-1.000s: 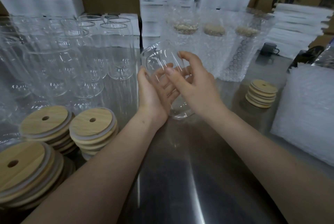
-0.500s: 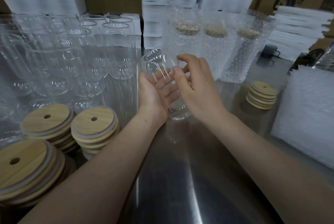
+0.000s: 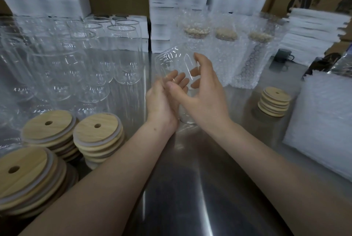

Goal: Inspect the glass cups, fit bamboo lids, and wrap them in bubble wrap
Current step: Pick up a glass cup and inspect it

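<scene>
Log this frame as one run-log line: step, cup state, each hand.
step: inspect | glass cup: tilted, no lid, unwrapped | left hand: supports cup underneath | right hand: fingers curl round cup

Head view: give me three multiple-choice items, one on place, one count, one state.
1. Where is the small lid stack? A among the bare glasses; B right of the right hand; C on top of a cup.
2. How many wrapped cups stand at the back? A one; B three; C five.
3. The held glass cup is: A lidded; B wrapped; C bare and tilted.

Key: B, the stack sits on the table to that hand's right. B, three lidded bundles stand there. C, it has no lid or wrap and leans on the left hand.
</scene>
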{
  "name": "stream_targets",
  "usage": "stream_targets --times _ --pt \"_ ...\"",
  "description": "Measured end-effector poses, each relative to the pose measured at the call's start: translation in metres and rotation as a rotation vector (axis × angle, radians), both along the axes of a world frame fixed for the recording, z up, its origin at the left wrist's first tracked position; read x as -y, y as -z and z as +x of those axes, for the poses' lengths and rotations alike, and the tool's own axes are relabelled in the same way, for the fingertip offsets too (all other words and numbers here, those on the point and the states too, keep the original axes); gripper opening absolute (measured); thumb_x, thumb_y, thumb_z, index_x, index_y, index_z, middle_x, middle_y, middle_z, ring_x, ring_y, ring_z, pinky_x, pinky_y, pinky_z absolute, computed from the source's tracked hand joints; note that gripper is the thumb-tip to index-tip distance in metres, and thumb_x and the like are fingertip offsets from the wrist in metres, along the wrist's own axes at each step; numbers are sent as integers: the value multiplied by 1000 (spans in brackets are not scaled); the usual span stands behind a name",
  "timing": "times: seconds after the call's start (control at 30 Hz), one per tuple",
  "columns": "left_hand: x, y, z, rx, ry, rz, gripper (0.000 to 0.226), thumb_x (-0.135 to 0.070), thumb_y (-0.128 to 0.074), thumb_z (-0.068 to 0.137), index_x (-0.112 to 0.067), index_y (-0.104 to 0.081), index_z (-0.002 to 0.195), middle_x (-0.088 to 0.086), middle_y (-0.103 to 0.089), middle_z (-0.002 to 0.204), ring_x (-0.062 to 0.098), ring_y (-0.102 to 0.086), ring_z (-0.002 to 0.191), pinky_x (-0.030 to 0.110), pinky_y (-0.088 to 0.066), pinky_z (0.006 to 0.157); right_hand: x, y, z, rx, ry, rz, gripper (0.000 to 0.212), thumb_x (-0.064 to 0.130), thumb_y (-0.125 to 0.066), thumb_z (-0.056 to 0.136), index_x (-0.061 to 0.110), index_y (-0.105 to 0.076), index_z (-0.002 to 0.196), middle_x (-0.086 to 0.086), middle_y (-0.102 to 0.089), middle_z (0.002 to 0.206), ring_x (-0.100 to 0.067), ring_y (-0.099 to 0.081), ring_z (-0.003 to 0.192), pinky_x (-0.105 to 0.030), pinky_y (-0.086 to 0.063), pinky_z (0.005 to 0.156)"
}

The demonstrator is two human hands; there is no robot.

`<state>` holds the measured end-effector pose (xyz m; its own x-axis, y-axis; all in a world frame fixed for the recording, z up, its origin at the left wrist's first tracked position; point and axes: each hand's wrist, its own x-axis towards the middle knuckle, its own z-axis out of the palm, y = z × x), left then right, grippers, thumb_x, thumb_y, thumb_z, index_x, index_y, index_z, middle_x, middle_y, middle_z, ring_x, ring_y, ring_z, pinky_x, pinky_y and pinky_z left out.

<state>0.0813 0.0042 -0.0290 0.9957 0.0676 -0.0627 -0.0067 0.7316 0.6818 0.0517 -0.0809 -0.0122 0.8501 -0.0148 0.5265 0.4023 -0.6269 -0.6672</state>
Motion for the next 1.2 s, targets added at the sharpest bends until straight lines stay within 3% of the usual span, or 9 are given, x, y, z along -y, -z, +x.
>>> stream_targets --times 0.1,0.33,0.47,0.53,0.7,0.83,0.97,1.07,1.2 --pt "-4 1 2 -6 68 -17 41 -30 -31 103 -3 -61 112 22 -64 125 34 -62 118 48 -42 109 1 -3 2 -17 -30 53 82 56 -71 77 27 -38 146 9 -61 110 -11 -63 99 -41 -51 93" --pt "-7 3 2 -4 178 82 67 -53 -16 101 -9 -59 127 13 -67 126 31 -62 120 48 -42 109 14 -1 16 -102 -205 190 86 67 -61 63 29 -50 139 7 -68 99 -9 -69 86 -32 -56 82" --pt "-5 4 2 48 206 149 70 -64 -16 99 -14 -61 120 12 -65 129 30 -62 120 53 -38 111 22 3 26 -167 -255 334 59 55 -62 73 30 -54 126 5 -70 98 -8 -69 93 -29 -53 88" --pt "-4 4 2 84 210 190 73 -68 -16 97 -17 -61 122 10 -65 129 28 -63 118 55 -37 111 23 4 27 -178 -270 380 48 50 -57 79 30 -53 123 11 -68 97 3 -66 93 -16 -51 84" --pt "-6 0 -5 151 150 255 72 -72 -28 91 -18 -53 133 6 -64 130 27 -66 112 53 -45 103 26 7 26 -143 -232 260 56 54 -43 89 28 -49 139 2 -45 139 21 -34 119 2 -26 98" --pt "3 -2 -15 205 69 465 71 -60 -64 80 -25 -42 138 -1 -62 127 20 -65 112 38 -52 92 29 2 30 -156 -262 380 52 44 -41 96 31 -39 146 9 -41 144 1 -40 134 -35 -32 117" --pt "10 1 -18 310 -55 615 66 -28 -73 85 -26 -36 139 -1 -54 129 11 -60 114 19 -51 85 28 -9 28 -181 -328 548 51 54 -39 85 39 -44 133 12 -61 127 -5 -55 121 -35 -42 104" --pt "12 5 -19 364 -162 737 77 -27 -77 83 -23 -32 145 -4 -49 132 10 -53 119 16 -45 94 28 -13 26 -222 -360 610 59 63 -37 80 36 -49 131 8 -63 127 -7 -58 119 -30 -42 94" --pt "12 10 -19 400 -216 848 91 -32 -83 77 -26 -27 148 -10 -45 137 4 -46 125 3 -36 92 29 -17 23 -242 -418 688 46 55 -44 82 34 -56 122 3 -64 127 -11 -61 116 -38 -41 103"
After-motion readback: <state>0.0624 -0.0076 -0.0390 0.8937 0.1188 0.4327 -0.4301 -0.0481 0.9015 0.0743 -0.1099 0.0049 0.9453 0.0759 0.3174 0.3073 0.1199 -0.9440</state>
